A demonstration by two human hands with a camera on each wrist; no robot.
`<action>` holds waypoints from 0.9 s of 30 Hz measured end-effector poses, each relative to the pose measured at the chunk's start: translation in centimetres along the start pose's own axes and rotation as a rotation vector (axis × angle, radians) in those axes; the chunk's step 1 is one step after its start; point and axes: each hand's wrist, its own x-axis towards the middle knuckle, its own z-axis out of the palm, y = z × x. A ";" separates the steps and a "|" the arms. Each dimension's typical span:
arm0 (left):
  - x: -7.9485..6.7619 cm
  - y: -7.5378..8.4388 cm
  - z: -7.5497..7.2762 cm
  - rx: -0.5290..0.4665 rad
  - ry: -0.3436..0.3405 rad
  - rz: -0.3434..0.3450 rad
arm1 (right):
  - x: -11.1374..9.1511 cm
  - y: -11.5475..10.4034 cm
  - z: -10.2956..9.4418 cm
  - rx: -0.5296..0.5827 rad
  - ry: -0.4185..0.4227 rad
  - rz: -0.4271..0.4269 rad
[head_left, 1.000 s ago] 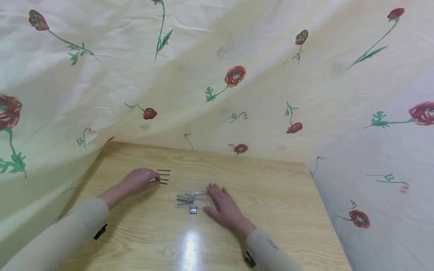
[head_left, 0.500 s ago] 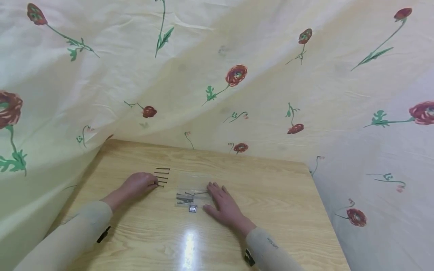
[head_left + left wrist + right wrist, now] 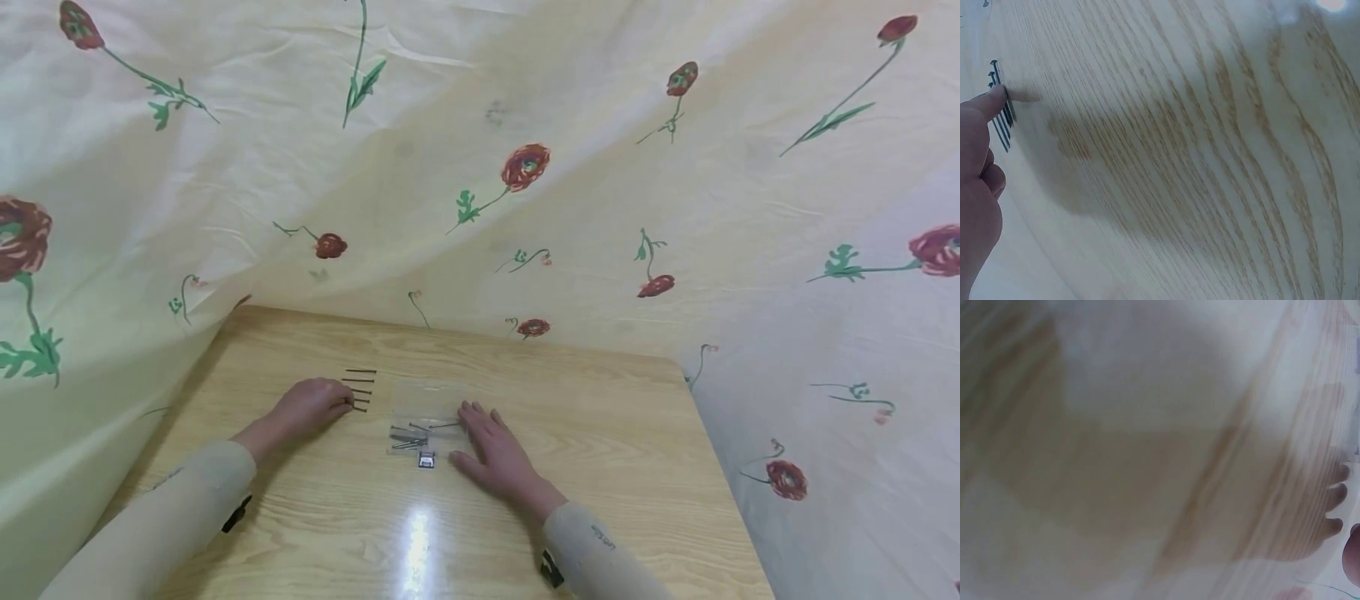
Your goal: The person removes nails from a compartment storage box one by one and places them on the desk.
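Observation:
In the head view, my left hand pinches the near end of a row of dark nails, at the left end of the nearest nail. The other nails lie roughly parallel just beyond it, heads to the right. The left wrist view shows the index finger over the nails, hiding part of them; the thumb tip is hidden. My right hand lies flat with spread fingers on the right edge of a clear plastic bag. Several loose nails show at the bag's lower part; whether inside or on top I cannot tell.
A small black-and-white square label or card lies at the bag's lower edge. The wooden table has its far edge against a flowered cloth, which also hangs along both sides.
The left hand has drawn slightly nearer, and a further nail now shows at the near end of the row; in the last half second it shifts slightly right. The right hand stays put.

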 end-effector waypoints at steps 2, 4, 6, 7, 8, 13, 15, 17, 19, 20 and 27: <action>0.0 0.0 0.0 0.002 0.000 0.003 | 0.0 0.0 0.1 -0.009 -0.009 0.005; 0.0 0.0 0.0 0.001 0.001 0.000 | 0.0 0.1 0.1 -0.011 -0.015 0.011; 0.0 -0.1 0.1 0.007 0.007 0.002 | 0.0 0.1 0.2 -0.011 -0.019 0.014; 0.0 -0.1 0.2 0.010 0.011 0.001 | 0.0 0.1 0.1 -0.010 -0.021 0.016; -0.1 -0.1 0.2 0.012 0.015 -0.001 | 0.0 0.1 0.1 -0.006 -0.022 0.017; -0.2 -0.2 0.4 0.016 0.021 -0.011 | -0.1 0.0 0.1 -0.010 -0.023 0.020; -0.3 -0.2 0.4 0.009 0.020 -0.015 | -0.1 -0.1 0.1 -0.011 -0.021 0.020; -0.4 -0.1 0.3 -0.006 0.020 -0.021 | -0.1 -0.2 0.1 -0.007 -0.022 0.021; -0.4 0.2 0.0 -0.031 0.022 -0.038 | -0.2 -0.3 0.1 -0.004 -0.024 0.021; -0.4 0.3 -0.2 -0.047 0.025 -0.049 | -0.2 -0.3 0.1 -0.005 -0.024 0.021; 1.1 2.8 -1.9 -0.142 0.020 -0.015 | -0.3 -0.3 0.3 -0.018 -0.021 0.023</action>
